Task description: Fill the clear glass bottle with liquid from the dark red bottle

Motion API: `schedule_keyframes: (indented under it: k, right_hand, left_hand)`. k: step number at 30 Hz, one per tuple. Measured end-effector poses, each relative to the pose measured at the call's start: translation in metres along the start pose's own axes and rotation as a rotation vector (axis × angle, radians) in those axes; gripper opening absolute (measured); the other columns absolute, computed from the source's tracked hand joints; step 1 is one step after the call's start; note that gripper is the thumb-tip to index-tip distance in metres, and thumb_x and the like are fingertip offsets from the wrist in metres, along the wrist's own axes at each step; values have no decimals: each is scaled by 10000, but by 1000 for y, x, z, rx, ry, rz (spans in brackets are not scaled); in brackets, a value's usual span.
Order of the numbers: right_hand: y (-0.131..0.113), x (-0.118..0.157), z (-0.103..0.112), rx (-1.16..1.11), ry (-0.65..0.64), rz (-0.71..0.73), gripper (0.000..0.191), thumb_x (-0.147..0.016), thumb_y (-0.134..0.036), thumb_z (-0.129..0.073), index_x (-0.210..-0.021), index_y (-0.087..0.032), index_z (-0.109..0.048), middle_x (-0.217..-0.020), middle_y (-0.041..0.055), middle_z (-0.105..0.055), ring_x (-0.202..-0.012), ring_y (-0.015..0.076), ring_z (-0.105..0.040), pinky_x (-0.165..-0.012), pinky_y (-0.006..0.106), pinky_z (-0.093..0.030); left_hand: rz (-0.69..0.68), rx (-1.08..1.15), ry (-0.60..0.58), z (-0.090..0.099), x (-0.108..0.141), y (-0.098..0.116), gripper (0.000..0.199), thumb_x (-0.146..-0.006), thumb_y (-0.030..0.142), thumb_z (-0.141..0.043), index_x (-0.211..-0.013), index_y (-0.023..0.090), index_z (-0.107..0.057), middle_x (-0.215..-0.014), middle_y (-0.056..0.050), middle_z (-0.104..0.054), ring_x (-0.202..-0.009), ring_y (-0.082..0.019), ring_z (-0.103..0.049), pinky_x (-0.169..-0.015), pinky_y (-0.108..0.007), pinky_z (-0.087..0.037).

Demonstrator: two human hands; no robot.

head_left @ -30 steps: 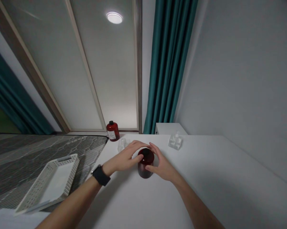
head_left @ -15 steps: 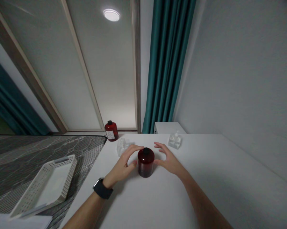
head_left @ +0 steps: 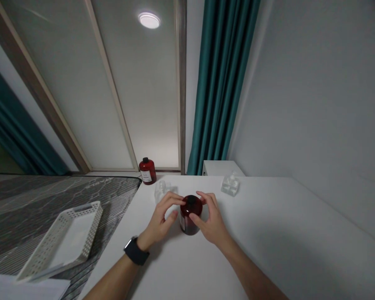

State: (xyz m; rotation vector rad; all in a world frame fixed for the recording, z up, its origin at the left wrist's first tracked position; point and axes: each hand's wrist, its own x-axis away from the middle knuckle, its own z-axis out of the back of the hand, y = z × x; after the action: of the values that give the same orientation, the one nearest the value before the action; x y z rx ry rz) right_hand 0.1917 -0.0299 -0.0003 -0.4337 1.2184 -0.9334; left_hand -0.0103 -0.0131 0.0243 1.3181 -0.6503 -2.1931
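Red btl (head_left: 186, 218); clear obj (head_left: 160, 191) behind L hand (head_left: 160, 218), 2nd btl (head_left: 147, 171) beyond.

My right fingers (head_left: 207, 197) and thumb (head_left: 195, 218) hide part of the dark red bottle (head_left: 189, 228); only a sliver of its label (head_left: 182, 223) shows, on the side toward my left fingers (head_left: 171, 199). These partly cover a clear object (head_left: 160, 191) just beyond them. Farther beyond, lettering on another red bottle (head_left: 147, 166) is too small to read. Below my fingers, the bottom edge crops both forearms (head_left: 120, 273).
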Motion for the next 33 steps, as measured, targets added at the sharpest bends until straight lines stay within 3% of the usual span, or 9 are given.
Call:
schedule_keyframes:
  k: [5, 11, 17, 23, 29, 31, 33]
  right_hand:
    - [8, -4, 9, -4, -32, 46, 479, -867, -239, -588, -1331, -237, -473, -1185, 89, -558, -1097, 249, -570, -978, 424, -487]
    - [17, -9, 16, -59, -60, 55, 251, -962, -298, -476, -1191, -238, -561, -1190, 96, -630, -1148, 255, -595, -1017, 416, -470]
    - [14, -7, 13, -62, -71, -19, 401, -863, -318, -634, -1243, -239, -534, -1245, 105, -618, -1178, 285, -577, -1045, 450, -444]
    - [16, -10, 13, -92, -59, 24, 334, -856, -295, -638, -1181, -243, -578, -1186, 90, -607, -1151, 269, -569, -1030, 428, -446]
    - [26, -15, 13, -128, -56, -25, 334, -861, -293, -636, -1189, -247, -592, -1184, 86, -591, -1149, 256, -561, -1008, 426, -457]
    - [28, -17, 14, -151, -84, -69, 346, -861, -289, -633, -1202, -249, -588, -1202, 81, -591, -1157, 251, -562, -998, 419, -468]
    - [30, -19, 15, -176, -108, -103, 357, -858, -292, -632, -1209, -250, -582, -1225, 77, -586, -1163, 246, -566, -998, 416, -474]
  left_hand:
    - [-2, -5, 6, -4, 3, 0, 367, -1021, 460, -415, -1152, 235, -674, -1076, -94, -610, -1021, -249, -577, -887, -410, -463]
    - [-27, -34, 5, -9, 3, 6, 415, -1009, 497, -412, -1138, 221, -694, -1078, -114, -632, -1011, -260, -589, -866, -424, -489]
    - [-62, 6, 14, -8, 1, 10, 404, -1017, 470, -409, -1023, 204, -713, -1055, -117, -692, -982, -251, -630, -849, -408, -505]
    - [-83, -30, 1, -4, -4, 15, 281, -1012, 311, -431, -968, 186, -678, -958, -99, -715, -891, -218, -655, -794, -370, -516]
    - [-189, -336, -147, 9, -8, 18, 205, -913, 133, -468, -975, 188, -656, -922, -85, -711, -872, -216, -625, -794, -380, -494]
    - [-211, -432, -100, 16, -5, 14, 197, -891, 133, -476, -958, 192, -651, -881, -79, -696, -836, -218, -610, -761, -377, -485]
    - [-176, -472, 23, 22, 1, 7, 175, -893, 134, -480, -947, 196, -635, -852, -67, -670, -824, -216, -598, -750, -369, -484]
